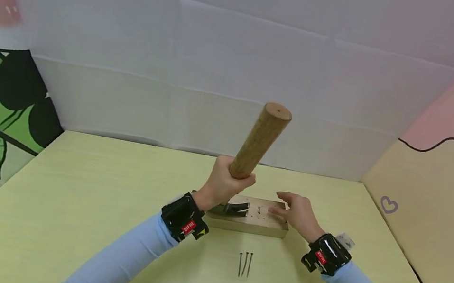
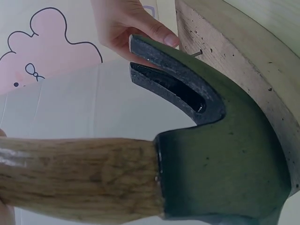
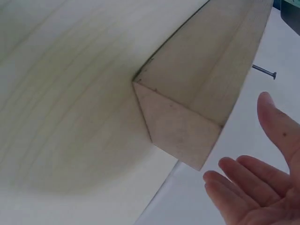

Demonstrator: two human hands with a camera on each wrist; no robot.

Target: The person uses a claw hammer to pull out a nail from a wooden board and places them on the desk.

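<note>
My left hand (image 1: 221, 186) grips the wooden handle of a claw hammer (image 1: 259, 143), whose butt end points up and away. The dark green hammer head (image 2: 239, 159) is low over the left part of a wooden block (image 1: 247, 228), its forked claw (image 1: 237, 208) facing right. A nail (image 3: 265, 71) sticks out of the block's top, just beyond the claw tips; the claw and nail look apart. My right hand (image 1: 301, 216) is at the block's right end with fingers extended and thumb apart, holding nothing. Whether its fingers touch the block is unclear.
Three loose nails (image 1: 244, 265) lie side by side on the pale yellow table (image 1: 118, 184), in front of the block. A white sheet (image 1: 242, 57) stands behind the table. Patterned panels flank it, including a pink and beige one (image 1: 440, 188) at right.
</note>
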